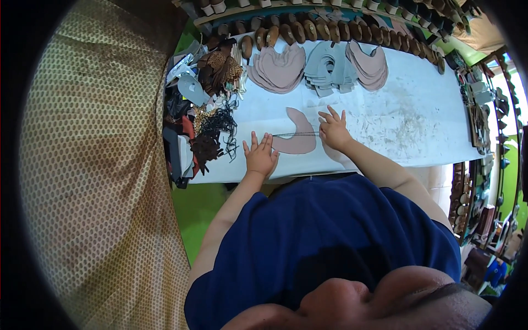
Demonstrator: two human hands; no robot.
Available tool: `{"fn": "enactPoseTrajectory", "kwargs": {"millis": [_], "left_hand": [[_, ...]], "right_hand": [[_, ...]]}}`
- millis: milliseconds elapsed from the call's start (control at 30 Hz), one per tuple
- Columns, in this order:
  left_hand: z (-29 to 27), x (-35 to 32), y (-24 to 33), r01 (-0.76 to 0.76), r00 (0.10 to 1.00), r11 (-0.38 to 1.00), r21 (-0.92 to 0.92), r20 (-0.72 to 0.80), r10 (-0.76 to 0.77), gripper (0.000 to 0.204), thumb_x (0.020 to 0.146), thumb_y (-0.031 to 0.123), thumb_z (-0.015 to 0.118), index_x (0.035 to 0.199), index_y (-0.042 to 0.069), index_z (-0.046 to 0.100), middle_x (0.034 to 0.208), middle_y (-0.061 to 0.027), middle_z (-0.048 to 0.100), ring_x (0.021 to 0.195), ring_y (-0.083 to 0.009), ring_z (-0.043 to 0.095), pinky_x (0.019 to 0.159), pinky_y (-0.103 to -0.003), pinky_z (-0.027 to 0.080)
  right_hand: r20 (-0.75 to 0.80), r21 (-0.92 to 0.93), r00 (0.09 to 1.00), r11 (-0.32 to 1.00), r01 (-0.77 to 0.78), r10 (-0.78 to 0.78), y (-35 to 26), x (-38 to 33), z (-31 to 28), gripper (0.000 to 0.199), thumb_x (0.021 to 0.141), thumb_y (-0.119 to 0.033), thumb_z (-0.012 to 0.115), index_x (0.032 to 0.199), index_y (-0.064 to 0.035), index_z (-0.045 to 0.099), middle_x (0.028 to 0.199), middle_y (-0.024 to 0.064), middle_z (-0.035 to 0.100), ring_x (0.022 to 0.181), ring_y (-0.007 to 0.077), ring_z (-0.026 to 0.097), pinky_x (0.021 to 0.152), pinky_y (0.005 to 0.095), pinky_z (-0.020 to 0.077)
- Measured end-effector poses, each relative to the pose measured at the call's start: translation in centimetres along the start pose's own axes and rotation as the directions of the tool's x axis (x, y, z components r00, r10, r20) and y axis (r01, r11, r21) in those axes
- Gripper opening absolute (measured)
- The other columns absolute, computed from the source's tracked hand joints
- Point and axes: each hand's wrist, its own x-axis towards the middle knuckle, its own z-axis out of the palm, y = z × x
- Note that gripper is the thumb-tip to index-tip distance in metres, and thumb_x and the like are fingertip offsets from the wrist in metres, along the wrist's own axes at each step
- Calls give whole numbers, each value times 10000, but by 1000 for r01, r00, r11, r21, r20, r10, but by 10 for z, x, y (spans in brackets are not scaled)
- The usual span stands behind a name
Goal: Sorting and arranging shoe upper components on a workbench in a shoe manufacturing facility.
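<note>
A thin dark doubled cord runs straight between my two hands, across a pink U-shaped cut piece lying flat on the table. My left hand, left of the piece, has its fingers spread and holds one end of the cord near the index fingertip. At the other end is my right hand, with several fingers raised and apart; it holds the cord low at its left side. The exact grip of each hand is too small to make out.
Pink U-shaped pieces form one stack and another, with grey pieces between. Brown shoe lasts line the back of the white-covered table. Scraps and dark laces pile at the left, beside a patterned curtain.
</note>
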Motion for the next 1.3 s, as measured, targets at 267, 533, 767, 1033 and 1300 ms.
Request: {"fn": "enactPoseTrajectory", "kwargs": {"millis": [267,533,767,1033,1300], "left_hand": [[-4,1,12,39,999,998,48,12,-40,676,942,481,522,1508,127,419,1558,-63,415,1511,-364,168,1198,-584,97],[-2,6,21,28,998,985,171,57,-39,714,946,493,518,1527,104,375,1591,-82,353,1523,-349,133,1211,-548,104],[-6,-4,14,48,993,996,71,103,-56,795,944,526,506,1572,106,259,1645,-100,218,1530,-348,98,1210,-555,92],[-9,1,-1,91,991,995,47,89,-95,916,921,571,525,1577,38,171,1657,-154,137,1535,-347,79,1211,-559,74],[7,10,15,-162,983,979,-121,70,171,906,922,559,539,1570,32,188,1647,-188,142,1521,-365,148,1221,-493,131]], "right_hand": [[40,-60,996,995,77,-75,-13,-21,-2,305,852,-168,645,1136,-67,684,1472,68,456,1485,368,221,1090,774,152],[-78,-17,983,986,164,-164,-14,-45,24,152,866,-163,655,990,-79,684,1493,74,437,1478,334,242,1144,700,155],[-161,116,978,981,154,-134,-9,-54,23,109,854,-197,691,891,-95,697,1496,108,450,1437,325,331,1157,562,262],[-257,245,966,964,105,-40,-11,-58,22,171,766,-160,774,923,-98,745,1406,143,538,1362,356,437,1108,446,369],[-221,241,975,969,44,10,-10,-59,24,248,780,-156,761,1019,-91,750,1382,144,556,1357,339,444,1108,453,352]]}}
